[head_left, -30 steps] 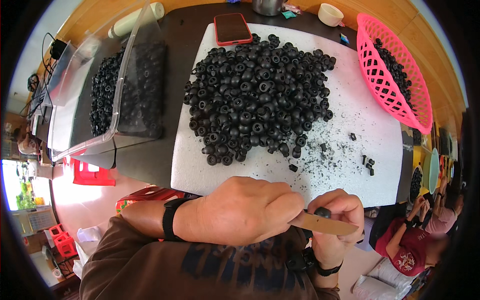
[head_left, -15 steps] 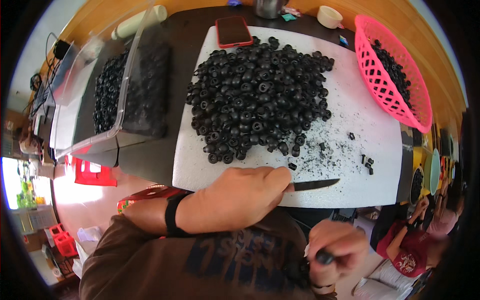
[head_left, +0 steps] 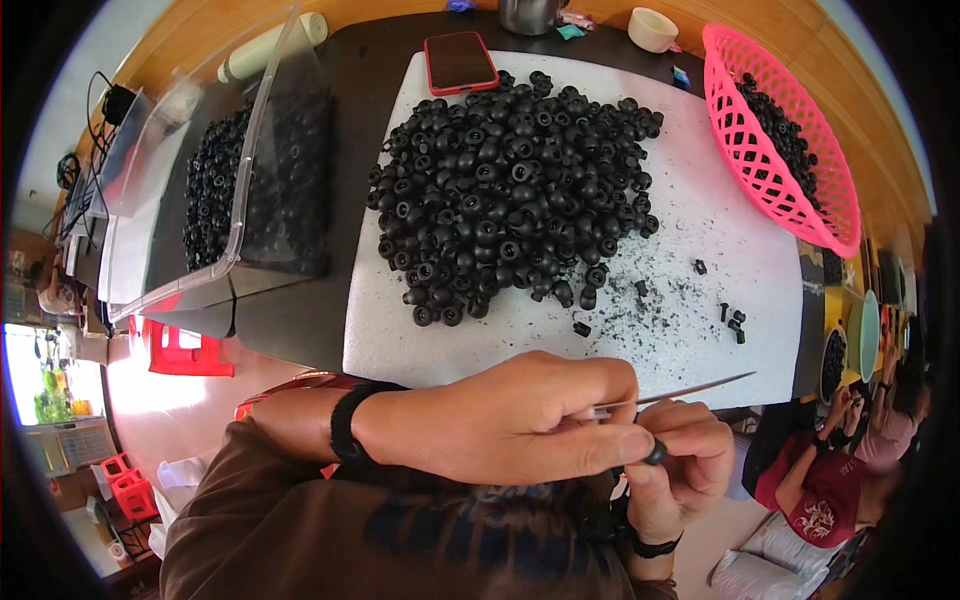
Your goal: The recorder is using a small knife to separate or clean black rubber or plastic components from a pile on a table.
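My left hand [head_left: 510, 415], with a black band at its wrist, is wrapped round the handle of a small knife [head_left: 700, 386]. Its thin blade points right, above the fingers of my right hand [head_left: 685, 465]. Between the right thumb and fingers I pinch a small black rubber-like part [head_left: 656, 453] with a rounded end, and my left thumb meets it. Both hands are just off the near edge of a white foam board [head_left: 420, 350]. On that board lies a large heap of similar black parts [head_left: 510, 190], with dark crumbs [head_left: 655, 310] scattered beside it.
A clear plastic bin [head_left: 240, 215] with black parts stands at left. At far right a pink basket [head_left: 735, 150] holds more. A phone [head_left: 460, 62] lies on the board's far edge; a white cup [head_left: 652, 30] stands behind. Co-workers [head_left: 815, 485] sit to the right.
My left hand has moved right with the knife, its blade lifted off the board. My right hand has come up slightly with the black part, and the hands now meet.
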Demonstrator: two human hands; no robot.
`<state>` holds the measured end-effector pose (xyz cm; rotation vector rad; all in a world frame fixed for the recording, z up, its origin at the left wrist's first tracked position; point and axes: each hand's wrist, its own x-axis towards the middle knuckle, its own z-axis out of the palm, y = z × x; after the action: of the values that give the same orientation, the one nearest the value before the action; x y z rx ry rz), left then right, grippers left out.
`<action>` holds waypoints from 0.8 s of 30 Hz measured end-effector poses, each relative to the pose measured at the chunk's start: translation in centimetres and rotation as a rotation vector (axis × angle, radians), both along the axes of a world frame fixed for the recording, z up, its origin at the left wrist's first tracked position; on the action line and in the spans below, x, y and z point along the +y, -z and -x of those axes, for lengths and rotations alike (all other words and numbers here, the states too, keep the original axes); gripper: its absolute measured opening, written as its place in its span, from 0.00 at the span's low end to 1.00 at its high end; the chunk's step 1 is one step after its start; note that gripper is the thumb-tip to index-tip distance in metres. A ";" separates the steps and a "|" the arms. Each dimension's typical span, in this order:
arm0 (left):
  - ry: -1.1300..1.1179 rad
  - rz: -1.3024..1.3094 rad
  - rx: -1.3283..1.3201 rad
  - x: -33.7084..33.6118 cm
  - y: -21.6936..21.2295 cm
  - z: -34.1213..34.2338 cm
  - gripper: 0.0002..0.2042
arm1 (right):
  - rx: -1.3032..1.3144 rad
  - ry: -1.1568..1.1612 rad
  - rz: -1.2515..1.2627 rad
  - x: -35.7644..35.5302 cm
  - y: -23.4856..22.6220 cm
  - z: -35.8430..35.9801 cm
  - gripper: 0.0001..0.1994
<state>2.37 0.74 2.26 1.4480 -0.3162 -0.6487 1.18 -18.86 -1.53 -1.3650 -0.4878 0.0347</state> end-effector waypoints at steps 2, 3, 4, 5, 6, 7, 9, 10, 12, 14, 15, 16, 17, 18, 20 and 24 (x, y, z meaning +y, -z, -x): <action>0.012 0.045 -0.016 -0.5 0.4 -0.1 0.09 | -0.014 -0.002 0.022 0.2 -0.1 0.0 0.15; 0.017 0.068 -0.025 -0.7 0.7 -0.2 0.09 | -0.029 -0.005 0.047 0.2 -0.1 0.0 0.15; 0.017 0.073 -0.027 -0.8 0.9 -0.3 0.09 | -0.044 -0.009 0.071 0.3 -0.1 -0.1 0.15; 0.017 0.078 -0.029 -0.9 1.1 -0.3 0.08 | -0.049 -0.029 0.077 0.1 0.0 -0.2 0.15; 0.018 0.086 -0.032 -0.9 1.2 -0.3 0.08 | -0.055 -0.047 0.086 -0.1 0.0 -0.4 0.15; -0.009 0.101 -0.033 -0.9 1.6 -0.2 0.08 | -0.060 -0.066 0.095 -0.3 0.0 -0.5 0.15; -0.058 0.134 -0.036 -0.9 2.3 0.1 0.08 | 0.029 -0.060 0.040 0.0 -0.1 -0.4 0.15; -0.053 0.099 -0.036 -0.8 2.2 0.1 0.08 | 0.074 -0.055 0.013 0.1 -0.1 -0.4 0.16; -0.047 0.027 -0.044 -0.2 1.9 0.1 0.08 | 0.060 0.018 0.008 0.0 -0.4 -0.8 0.16; -0.110 -0.011 -0.065 0.4 2.0 0.5 0.07 | -0.009 0.154 0.050 -0.4 -0.9 -1.9 0.16; -0.143 -0.034 -0.075 0.8 2.0 0.8 0.07 | -0.084 0.244 0.128 -1.0 -1.6 -3.1 0.14; -0.174 -0.067 -0.068 1.4 2.2 1.0 0.06 | -0.134 0.355 0.140 -1.0 -2.9 -4.6 0.11; -0.196 -0.096 -0.063 2.1 2.4 1.3 0.06 | -0.280 0.501 0.224 -2.1 -3.2 -6.7 0.08; -0.230 -0.131 -0.055 2.7 2.8 1.6 0.05 | -0.272 0.630 0.309 -2.5 -4.0 -8.5 0.07; -0.355 -0.087 -0.076 3.5 3.5 2.4 0.07 | -0.270 0.684 0.410 -3.3 -6.0 -12.8 0.10; -0.420 -0.016 0.066 5.0 3.3 3.5 0.07 | -0.329 0.704 0.570 -5.9 -8.2 -21.0 0.17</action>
<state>-1.10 5.76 -1.09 1.4470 0.0474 -0.3564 22.14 -24.74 6.67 -2.0565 -0.2475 -0.6808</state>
